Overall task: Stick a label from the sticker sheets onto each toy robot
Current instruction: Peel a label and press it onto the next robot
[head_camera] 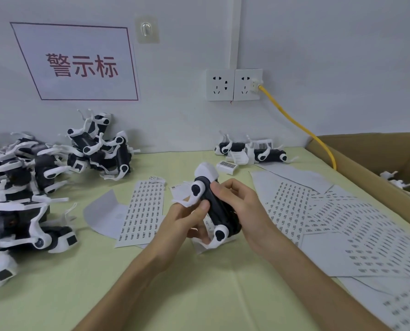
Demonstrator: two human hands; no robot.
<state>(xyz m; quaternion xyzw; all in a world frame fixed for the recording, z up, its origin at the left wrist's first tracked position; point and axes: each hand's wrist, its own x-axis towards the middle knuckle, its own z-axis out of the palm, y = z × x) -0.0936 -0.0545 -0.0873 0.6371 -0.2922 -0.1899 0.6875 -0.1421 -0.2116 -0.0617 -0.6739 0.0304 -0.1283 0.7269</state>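
Observation:
A black-and-white toy robot (208, 199) is held above the middle of the green table, its white head pointing away from me. My left hand (187, 220) grips its left side, thumb on the black body and fingers under a white leg. My right hand (240, 204) wraps the right side, fingers curled over the body. A sticker sheet (143, 211) with rows of small labels lies just left of my hands. More sticker sheets (342, 223) are spread out to the right. No label is visible on my fingers.
A big pile of toy robots (32, 182) fills the left side of the table. Two more robots (251, 151) lie by the back wall under the wall sockets (234, 85). A yellow cable (304, 130) runs down behind an open cardboard box (376, 168) at the right.

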